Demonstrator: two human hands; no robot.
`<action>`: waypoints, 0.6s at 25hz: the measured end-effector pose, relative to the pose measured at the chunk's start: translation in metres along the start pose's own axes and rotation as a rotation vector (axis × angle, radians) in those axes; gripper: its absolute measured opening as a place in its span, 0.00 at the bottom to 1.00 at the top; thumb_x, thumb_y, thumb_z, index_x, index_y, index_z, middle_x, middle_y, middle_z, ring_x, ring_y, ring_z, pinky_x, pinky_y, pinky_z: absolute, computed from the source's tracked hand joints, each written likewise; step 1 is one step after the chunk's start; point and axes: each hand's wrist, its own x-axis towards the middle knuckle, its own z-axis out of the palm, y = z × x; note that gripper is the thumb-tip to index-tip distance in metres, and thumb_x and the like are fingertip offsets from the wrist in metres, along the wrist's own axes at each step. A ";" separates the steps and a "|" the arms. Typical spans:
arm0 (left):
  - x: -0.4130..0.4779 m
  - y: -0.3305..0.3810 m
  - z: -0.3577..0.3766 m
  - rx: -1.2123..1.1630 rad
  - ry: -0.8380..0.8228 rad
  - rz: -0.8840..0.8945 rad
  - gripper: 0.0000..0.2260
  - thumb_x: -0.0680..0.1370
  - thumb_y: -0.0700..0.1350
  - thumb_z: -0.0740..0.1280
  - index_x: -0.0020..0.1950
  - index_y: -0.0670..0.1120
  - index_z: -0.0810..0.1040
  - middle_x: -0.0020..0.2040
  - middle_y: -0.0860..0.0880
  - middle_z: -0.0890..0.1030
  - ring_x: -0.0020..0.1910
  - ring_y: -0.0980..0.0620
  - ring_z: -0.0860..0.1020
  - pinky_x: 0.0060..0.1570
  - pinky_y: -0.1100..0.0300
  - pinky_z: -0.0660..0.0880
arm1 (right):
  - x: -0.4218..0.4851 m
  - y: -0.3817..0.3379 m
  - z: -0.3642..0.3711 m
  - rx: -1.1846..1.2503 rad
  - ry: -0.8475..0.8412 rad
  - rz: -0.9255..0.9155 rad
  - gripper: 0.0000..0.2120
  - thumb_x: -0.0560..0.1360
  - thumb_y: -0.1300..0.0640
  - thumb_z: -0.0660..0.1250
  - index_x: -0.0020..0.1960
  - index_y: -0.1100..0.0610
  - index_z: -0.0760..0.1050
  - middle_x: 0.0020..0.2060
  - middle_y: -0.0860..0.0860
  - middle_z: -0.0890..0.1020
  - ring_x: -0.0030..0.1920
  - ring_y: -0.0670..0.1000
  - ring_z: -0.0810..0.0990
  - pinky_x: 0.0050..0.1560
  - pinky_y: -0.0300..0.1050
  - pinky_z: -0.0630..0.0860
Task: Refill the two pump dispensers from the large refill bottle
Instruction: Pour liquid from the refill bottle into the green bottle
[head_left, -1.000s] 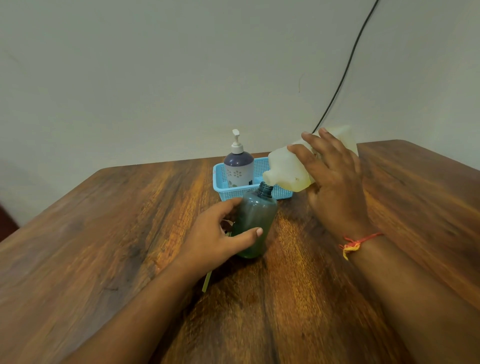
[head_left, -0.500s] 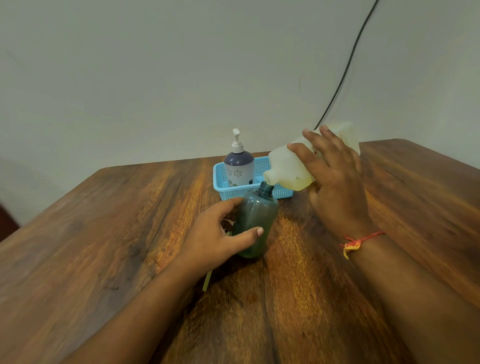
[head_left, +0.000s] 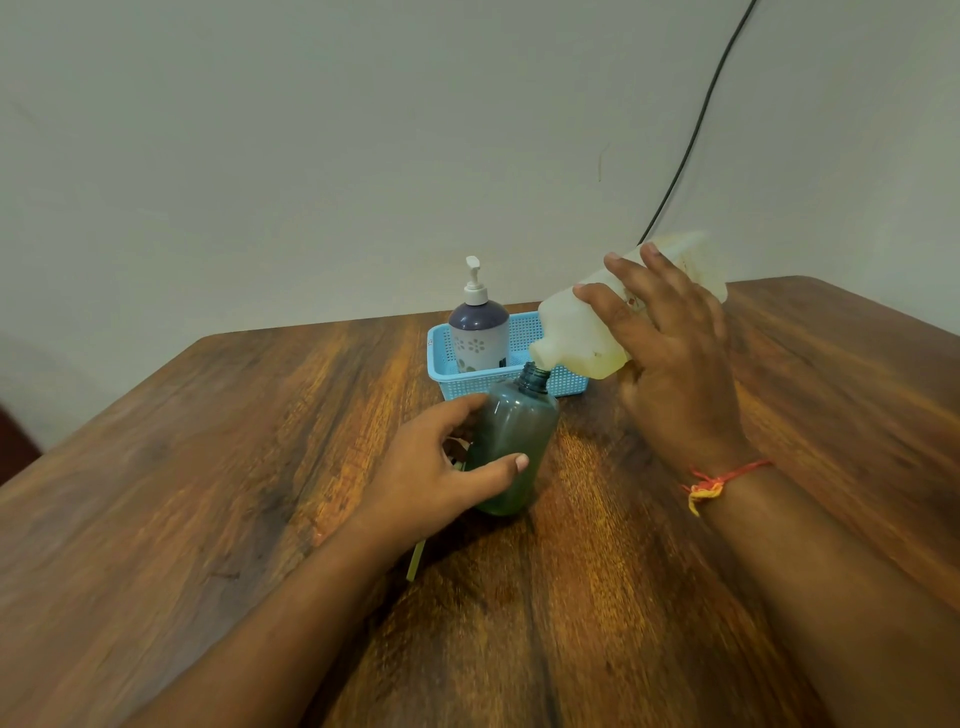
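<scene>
- Head view showed our left hand (head_left: 434, 475) wrapped around the green dispenser (head_left: 511, 447), thumb on the near side and fingers on the far side, holding it upright on the wooden table (head_left: 208, 467).
- Our right hand (head_left: 670, 364) gripped the refill bottle (head_left: 587, 338) from above, fingers spread over its upper face; the bottle lay tilted, base raised behind the hand and neck down toward our left hand.
- The refill bottle's mouth sat just above, possibly touching, the open neck of the green dispenser. We could not make out a stream between them.
- The green dispenser carried no pump head. A thin pale green tube (head_left: 415, 561) projected from beneath our left wrist; we judged it to be the dip tube of the removed pump, the rest being hidden by the hand.
- Liquid level in the green dispenser could not be read through its tinted wall; a lighter green band showed near the base.
- Beyond our left hand, the purple-and-white dispenser (head_left: 479, 332) stood upright in the blue basket (head_left: 441, 358), pump head fitted.
- Progress, as we judged it: the first dispenser was opened and in the pouring step, not yet capped. The second dispenser appeared unopened.
- Remaining, as we judged it: finish this fill, refit the pump, then open, fill and close the purple-and-white dispenser.
- A black cable (head_left: 691, 140) ran down the wall beyond our right hand.
</scene>
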 end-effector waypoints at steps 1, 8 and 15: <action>0.000 0.000 0.000 -0.002 -0.002 0.000 0.30 0.73 0.52 0.76 0.73 0.54 0.72 0.56 0.65 0.76 0.56 0.67 0.76 0.51 0.69 0.74 | 0.000 0.000 0.000 -0.005 0.002 -0.005 0.36 0.70 0.74 0.69 0.73 0.51 0.72 0.76 0.54 0.69 0.79 0.58 0.60 0.73 0.64 0.59; -0.001 0.000 0.000 -0.015 0.000 0.015 0.31 0.71 0.56 0.77 0.72 0.54 0.73 0.57 0.66 0.77 0.56 0.65 0.76 0.50 0.68 0.75 | 0.001 0.000 0.001 -0.026 0.019 -0.030 0.36 0.70 0.74 0.71 0.73 0.50 0.72 0.76 0.53 0.70 0.79 0.57 0.60 0.73 0.62 0.58; -0.001 0.000 0.000 -0.016 -0.009 0.022 0.38 0.64 0.66 0.70 0.72 0.54 0.73 0.58 0.64 0.77 0.57 0.65 0.77 0.51 0.68 0.75 | 0.001 0.002 0.001 -0.036 0.028 -0.052 0.36 0.71 0.73 0.73 0.73 0.49 0.70 0.76 0.53 0.69 0.79 0.57 0.59 0.74 0.60 0.57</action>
